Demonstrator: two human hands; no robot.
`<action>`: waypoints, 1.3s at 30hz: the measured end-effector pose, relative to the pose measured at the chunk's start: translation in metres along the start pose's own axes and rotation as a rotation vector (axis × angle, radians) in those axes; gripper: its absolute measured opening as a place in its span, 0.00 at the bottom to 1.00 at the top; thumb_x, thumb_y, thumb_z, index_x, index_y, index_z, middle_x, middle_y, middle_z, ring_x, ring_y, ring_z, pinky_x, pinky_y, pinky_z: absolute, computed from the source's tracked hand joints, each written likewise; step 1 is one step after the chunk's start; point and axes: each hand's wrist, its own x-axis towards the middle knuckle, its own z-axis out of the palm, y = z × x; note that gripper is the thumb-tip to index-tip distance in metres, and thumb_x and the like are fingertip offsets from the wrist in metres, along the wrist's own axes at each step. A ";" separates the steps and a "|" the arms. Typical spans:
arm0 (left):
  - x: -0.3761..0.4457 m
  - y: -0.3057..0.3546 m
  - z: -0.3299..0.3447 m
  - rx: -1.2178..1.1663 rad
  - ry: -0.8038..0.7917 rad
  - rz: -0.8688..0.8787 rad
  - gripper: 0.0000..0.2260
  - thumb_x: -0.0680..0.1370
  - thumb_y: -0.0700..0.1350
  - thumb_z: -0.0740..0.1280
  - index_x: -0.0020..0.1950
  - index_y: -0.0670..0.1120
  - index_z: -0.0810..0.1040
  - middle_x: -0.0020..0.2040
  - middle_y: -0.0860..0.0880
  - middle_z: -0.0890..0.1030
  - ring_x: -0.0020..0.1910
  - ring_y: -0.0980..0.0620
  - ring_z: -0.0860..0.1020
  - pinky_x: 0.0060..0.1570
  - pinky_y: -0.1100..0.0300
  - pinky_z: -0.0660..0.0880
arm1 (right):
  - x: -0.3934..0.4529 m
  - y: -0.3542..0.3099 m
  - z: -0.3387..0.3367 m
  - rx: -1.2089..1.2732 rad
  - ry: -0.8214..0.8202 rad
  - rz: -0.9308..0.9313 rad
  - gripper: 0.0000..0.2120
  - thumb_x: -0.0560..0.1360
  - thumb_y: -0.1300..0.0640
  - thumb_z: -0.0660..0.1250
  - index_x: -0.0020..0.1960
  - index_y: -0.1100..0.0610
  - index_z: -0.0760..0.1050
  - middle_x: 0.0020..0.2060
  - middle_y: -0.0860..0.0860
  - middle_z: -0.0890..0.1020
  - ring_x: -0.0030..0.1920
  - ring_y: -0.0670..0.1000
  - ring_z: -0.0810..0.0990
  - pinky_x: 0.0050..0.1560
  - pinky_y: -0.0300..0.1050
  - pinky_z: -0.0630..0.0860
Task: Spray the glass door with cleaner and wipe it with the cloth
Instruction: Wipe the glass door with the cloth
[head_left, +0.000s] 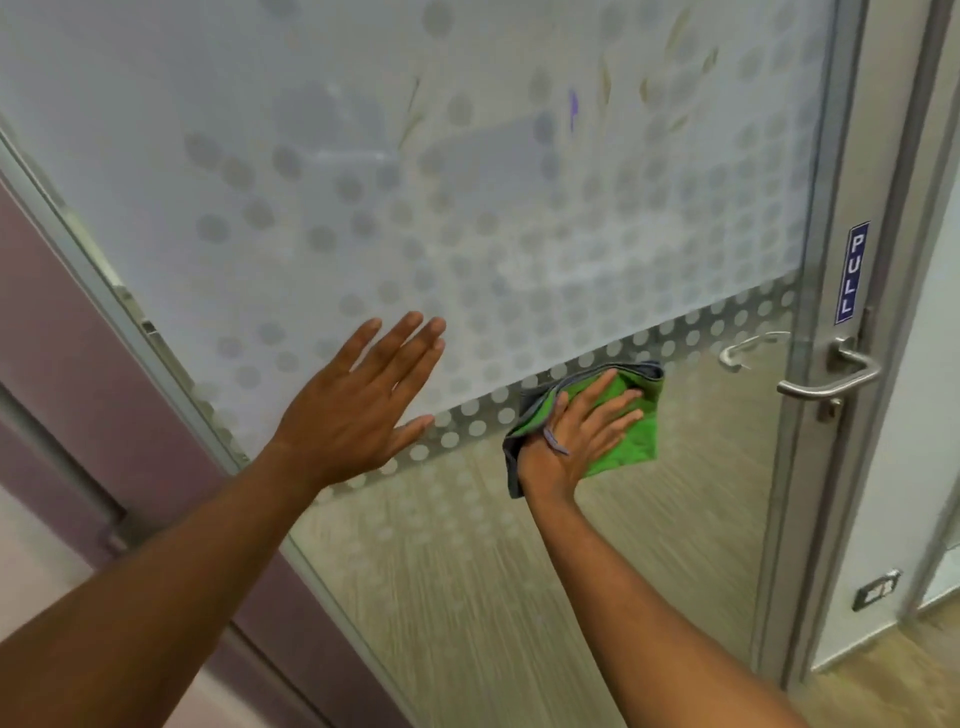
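Door (519, 208) glass fills view. Right hand (576, 436) presses cloth (631, 436) flat-fingered at 4 o'clock, under frosted band; unwiped clear pane lies toward 6. Left hand (358, 405) open, braced at 9.

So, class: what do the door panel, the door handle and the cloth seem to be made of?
Door panel: glass, clear below, frosted with a dot pattern above; the floor shows through.
Door handle: brushed metal, probably steel, with a dull silver sheen.
Cloth: soft green fabric, likely microfibre, folded under the right hand.
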 end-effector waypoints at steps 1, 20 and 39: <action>0.000 -0.003 0.002 0.014 0.025 0.001 0.35 0.85 0.63 0.47 0.82 0.38 0.49 0.83 0.40 0.50 0.83 0.41 0.50 0.80 0.42 0.53 | -0.004 0.003 0.003 -0.035 -0.001 -0.048 0.32 0.83 0.40 0.37 0.81 0.58 0.48 0.79 0.65 0.48 0.79 0.68 0.45 0.76 0.68 0.53; 0.000 -0.006 0.013 0.050 0.154 0.055 0.38 0.84 0.65 0.42 0.82 0.36 0.46 0.83 0.36 0.47 0.82 0.37 0.49 0.79 0.42 0.55 | 0.047 -0.032 -0.003 0.068 0.141 -0.344 0.30 0.84 0.46 0.46 0.81 0.59 0.48 0.81 0.54 0.51 0.81 0.55 0.44 0.78 0.63 0.46; 0.002 -0.004 0.014 0.004 0.227 0.016 0.40 0.84 0.66 0.45 0.81 0.33 0.50 0.81 0.34 0.51 0.81 0.36 0.53 0.79 0.43 0.55 | 0.036 -0.071 -0.012 -0.067 0.020 -0.660 0.28 0.84 0.48 0.47 0.80 0.56 0.52 0.80 0.54 0.55 0.80 0.62 0.46 0.75 0.70 0.47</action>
